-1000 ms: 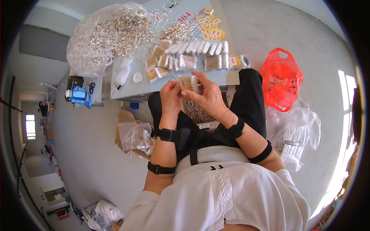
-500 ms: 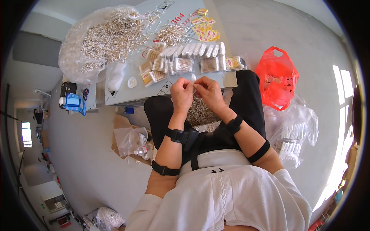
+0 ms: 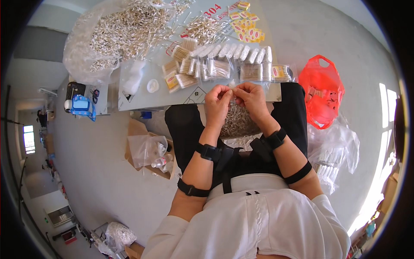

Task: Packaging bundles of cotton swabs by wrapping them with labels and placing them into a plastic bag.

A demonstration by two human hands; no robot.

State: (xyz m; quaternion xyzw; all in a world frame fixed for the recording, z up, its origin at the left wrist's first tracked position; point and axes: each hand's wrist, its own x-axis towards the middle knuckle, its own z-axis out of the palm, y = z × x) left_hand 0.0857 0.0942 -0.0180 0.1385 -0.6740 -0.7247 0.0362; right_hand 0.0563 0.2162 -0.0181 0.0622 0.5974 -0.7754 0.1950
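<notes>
My left hand [image 3: 217, 103] and my right hand [image 3: 254, 103] meet just off the table's front edge, thumbs and fingers pinched together. A small whitish bit shows above the fingertips; what it is I cannot make out. Below and between the hands lies a mass of loose cotton swabs [image 3: 238, 121] at my lap. Beyond my hands on the table are clear packs of cotton swabs [image 3: 215, 69], with a row of white-ended swab bundles [image 3: 230, 52] behind them. Small yellow cards [image 3: 246, 26] are scattered at the far right of the table.
A big clear bag of cotton swabs [image 3: 125, 36] spills over the grey table [image 3: 161, 100] at far left, near a loose swab pile [image 3: 205, 31]. A white round lid [image 3: 152, 86] lies nearer. Right: red plastic bag [image 3: 321, 97], clear bag [image 3: 332, 151]. Left floor: cardboard box [image 3: 134, 128].
The whole view has shifted, so table and hands appear further right. My hands stay pinched together at the table's front edge, with the fingers slightly rearranged.
</notes>
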